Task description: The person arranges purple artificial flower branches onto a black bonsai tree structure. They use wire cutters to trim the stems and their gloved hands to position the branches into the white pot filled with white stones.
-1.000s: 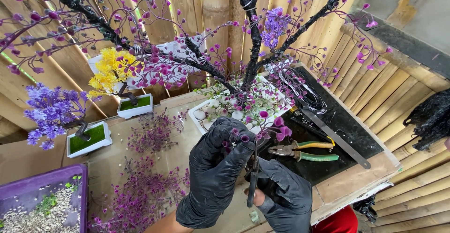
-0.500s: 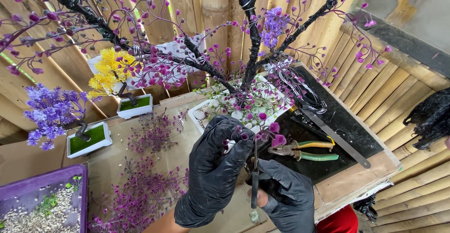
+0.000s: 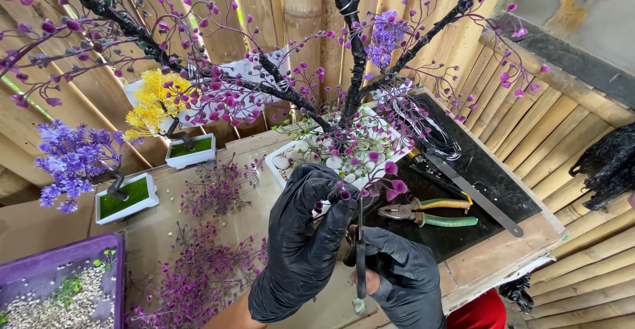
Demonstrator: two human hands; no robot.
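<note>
One thin dark stem (image 3: 360,249) is held upright, its long axis running from six o'clock to twelve, the top tipped with pink buds (image 3: 390,185). It is pinched near the top by the gloved left hand (image 3: 304,236) and gripped lower down by the gloved right hand (image 3: 400,283). Pliers (image 3: 433,213) are seen at two o'clock, a bonsai-style tree (image 3: 354,58) at twelve.

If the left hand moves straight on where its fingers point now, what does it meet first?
Probably the pink-budded twig that the left hand pinches, then the white pebble tray beneath the black artificial tree; depth is unclear.
</note>
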